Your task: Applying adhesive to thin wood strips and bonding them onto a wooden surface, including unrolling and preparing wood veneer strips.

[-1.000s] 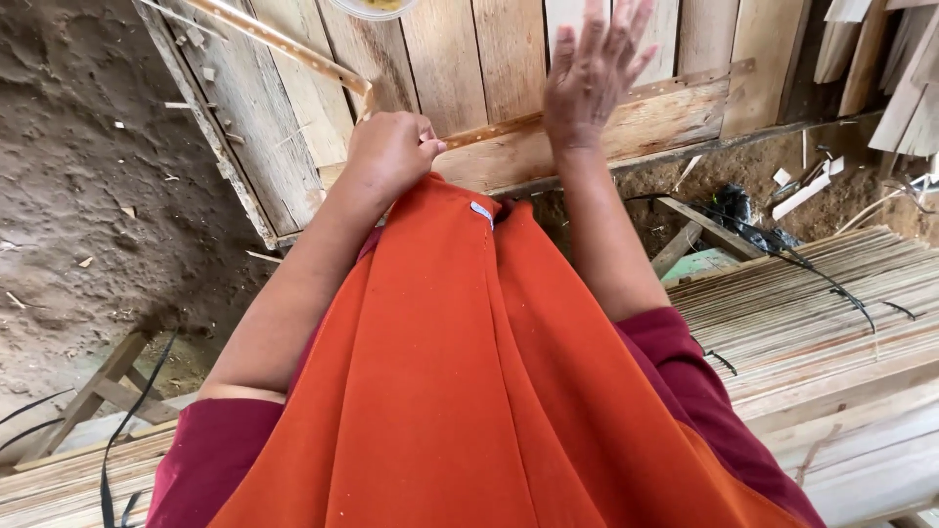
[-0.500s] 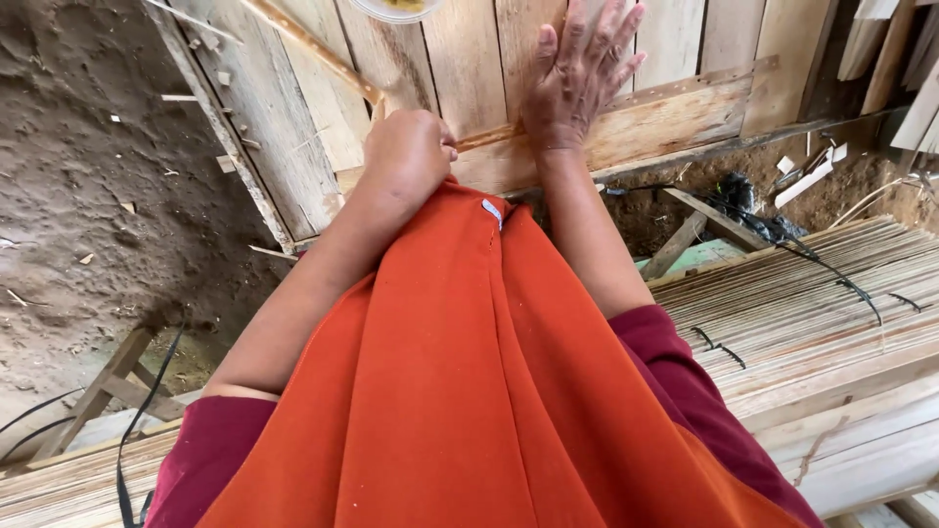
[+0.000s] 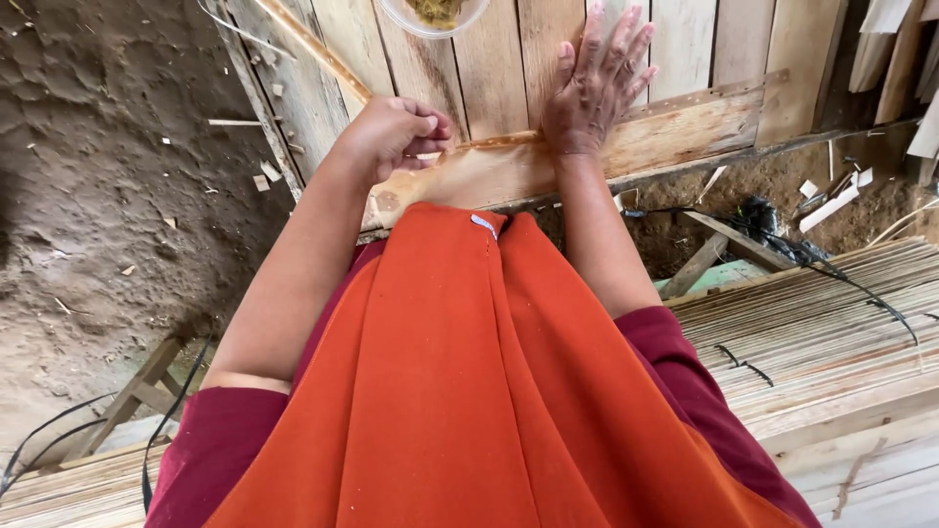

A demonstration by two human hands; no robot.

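At upper centre of the frame, the left hand (image 3: 391, 137) is clenched, its fingers grasping a thin, pale wooden strip (image 3: 494, 143) that runs rightward along the surface of pale wooden planks (image 3: 685, 132). The right hand (image 3: 594, 86) lies released, fingers spread flat, palm pressing the strip's other end against the planks. A clear plastic bowl (image 3: 430, 18) sits at the top edge, bundled pale slats (image 3: 831, 332) at lower right.
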